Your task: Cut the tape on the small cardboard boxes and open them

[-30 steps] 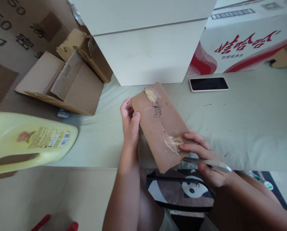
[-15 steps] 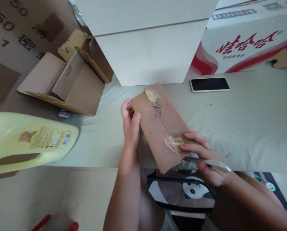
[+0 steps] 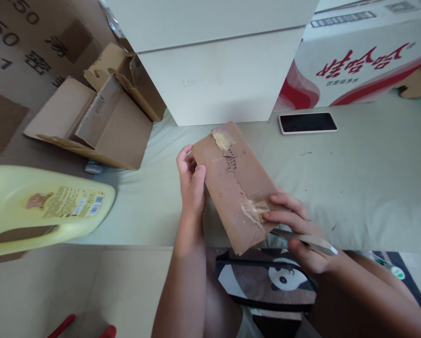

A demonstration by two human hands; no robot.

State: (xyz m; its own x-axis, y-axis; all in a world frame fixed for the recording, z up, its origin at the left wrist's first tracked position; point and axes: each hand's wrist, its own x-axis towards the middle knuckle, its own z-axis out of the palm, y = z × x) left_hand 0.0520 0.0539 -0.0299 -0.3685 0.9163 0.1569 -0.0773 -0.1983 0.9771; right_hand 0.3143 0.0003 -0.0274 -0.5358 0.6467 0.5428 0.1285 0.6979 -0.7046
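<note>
Room to pass lies over the cloth [image 3: 376, 178] at frame right, below the phone [image 3: 307, 123]; the cardboard box [image 3: 233, 188] blocks the centre, a white carton [image 3: 219, 80] the top, a yellow jug [image 3: 55, 202] the left.

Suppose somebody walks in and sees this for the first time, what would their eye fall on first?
Probably the scuffed, torn cardboard box in the middle, held by the left hand, while the right hand touches its near right end and grips a slim metal tool. Next might come the big pale-yellow jug at the left edge and the red-and-white carton at upper right.
</note>
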